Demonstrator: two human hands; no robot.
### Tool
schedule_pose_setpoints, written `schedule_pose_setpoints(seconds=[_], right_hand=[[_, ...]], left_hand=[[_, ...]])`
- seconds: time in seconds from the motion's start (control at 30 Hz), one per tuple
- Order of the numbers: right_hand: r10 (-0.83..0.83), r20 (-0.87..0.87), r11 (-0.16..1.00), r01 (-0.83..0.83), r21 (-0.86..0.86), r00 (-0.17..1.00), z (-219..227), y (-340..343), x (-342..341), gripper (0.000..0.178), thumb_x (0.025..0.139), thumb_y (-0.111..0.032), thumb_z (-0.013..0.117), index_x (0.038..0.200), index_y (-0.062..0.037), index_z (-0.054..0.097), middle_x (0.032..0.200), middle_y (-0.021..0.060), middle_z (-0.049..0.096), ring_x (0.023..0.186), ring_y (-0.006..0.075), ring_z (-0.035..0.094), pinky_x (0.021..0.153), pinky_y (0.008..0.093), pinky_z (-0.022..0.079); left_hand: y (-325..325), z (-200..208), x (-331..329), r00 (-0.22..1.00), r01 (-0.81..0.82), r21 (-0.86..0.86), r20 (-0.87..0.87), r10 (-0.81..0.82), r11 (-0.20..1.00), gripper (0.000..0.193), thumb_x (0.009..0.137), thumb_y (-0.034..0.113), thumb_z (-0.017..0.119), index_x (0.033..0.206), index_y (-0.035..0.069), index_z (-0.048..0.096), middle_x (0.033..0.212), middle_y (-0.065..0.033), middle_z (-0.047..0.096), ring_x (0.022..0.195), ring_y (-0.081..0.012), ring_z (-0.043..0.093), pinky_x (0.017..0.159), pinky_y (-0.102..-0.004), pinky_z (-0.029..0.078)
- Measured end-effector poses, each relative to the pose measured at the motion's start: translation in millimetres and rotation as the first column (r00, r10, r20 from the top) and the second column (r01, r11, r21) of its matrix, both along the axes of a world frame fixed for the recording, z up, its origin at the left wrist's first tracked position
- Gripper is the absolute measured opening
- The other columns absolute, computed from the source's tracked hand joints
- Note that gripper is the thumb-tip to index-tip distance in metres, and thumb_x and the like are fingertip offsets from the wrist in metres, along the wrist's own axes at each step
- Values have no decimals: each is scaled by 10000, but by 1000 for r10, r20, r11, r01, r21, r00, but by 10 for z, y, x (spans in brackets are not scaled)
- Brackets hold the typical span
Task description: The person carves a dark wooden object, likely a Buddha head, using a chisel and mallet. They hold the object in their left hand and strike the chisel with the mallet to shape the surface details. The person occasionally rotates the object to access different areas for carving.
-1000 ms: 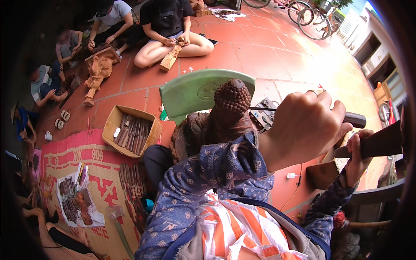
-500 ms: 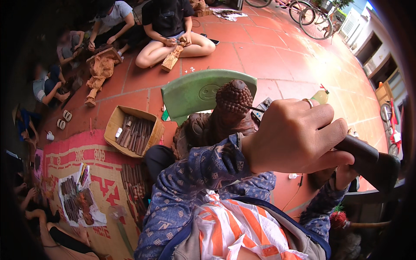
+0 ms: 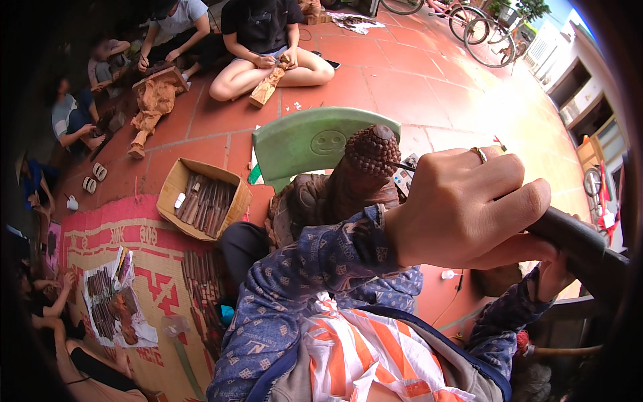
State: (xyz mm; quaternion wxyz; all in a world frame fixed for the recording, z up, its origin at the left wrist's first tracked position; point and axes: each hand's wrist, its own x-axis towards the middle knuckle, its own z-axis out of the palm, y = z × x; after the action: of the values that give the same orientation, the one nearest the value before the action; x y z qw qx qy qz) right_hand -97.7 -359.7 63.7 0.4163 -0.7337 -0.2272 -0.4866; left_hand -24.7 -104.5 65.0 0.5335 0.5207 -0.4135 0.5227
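A dark carved wooden statue (image 3: 321, 201) stands in front of me, its round head (image 3: 372, 151) covered in small knobs. My left hand (image 3: 469, 204), with a ring on one finger, is closed round a chisel. The chisel's thin dark blade (image 3: 402, 166) meets the side of the knobbed head; its thick dark handle (image 3: 566, 231) sticks out to the right past the fingers. Beyond that handle, at the right rim, is a dark wooden mallet (image 3: 611, 273). My right hand (image 3: 553, 276) is closed by the mallet, partly hidden behind my left hand and the handle.
A green plastic chair (image 3: 281, 144) stands behind the statue. To the left are a cardboard box (image 3: 233, 218) of carving tools, a patterned mat (image 3: 151, 238) and more tools (image 3: 201, 281). Several people sit carving at the far left. Bicycles (image 3: 492, 40) stand at the back.
My hands, the chisel and the statue's head sit slightly farther right in the picture. The mallet lies nearer the right rim. The blade stays against the head.
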Motion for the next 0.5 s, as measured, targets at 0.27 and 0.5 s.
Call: schedule_pose_setpoints(seconds=[0.27, 0.5], right_hand=[[-45, 0, 999, 45, -16, 999, 83, -17, -38, 344, 812, -234, 687, 929, 23, 489, 669, 78, 470, 585, 152, 455, 574, 261, 369], [-129, -139, 973, 152, 175, 982, 38, 105, -83, 191, 877, -73, 626, 1009, 18, 523, 728, 64, 514, 647, 124, 476, 589, 248, 371]], left_hand=[[33, 12, -25, 999, -37, 26, -9, 37, 999, 463, 738, 470, 717, 951, 75, 603, 699, -49, 509, 522, -215, 552, 472, -334, 451], [3, 22, 32, 999, -40, -48, -22, 39, 998, 442, 752, 449, 718, 947, 71, 596, 687, -52, 496, 522, -217, 560, 461, -331, 450]])
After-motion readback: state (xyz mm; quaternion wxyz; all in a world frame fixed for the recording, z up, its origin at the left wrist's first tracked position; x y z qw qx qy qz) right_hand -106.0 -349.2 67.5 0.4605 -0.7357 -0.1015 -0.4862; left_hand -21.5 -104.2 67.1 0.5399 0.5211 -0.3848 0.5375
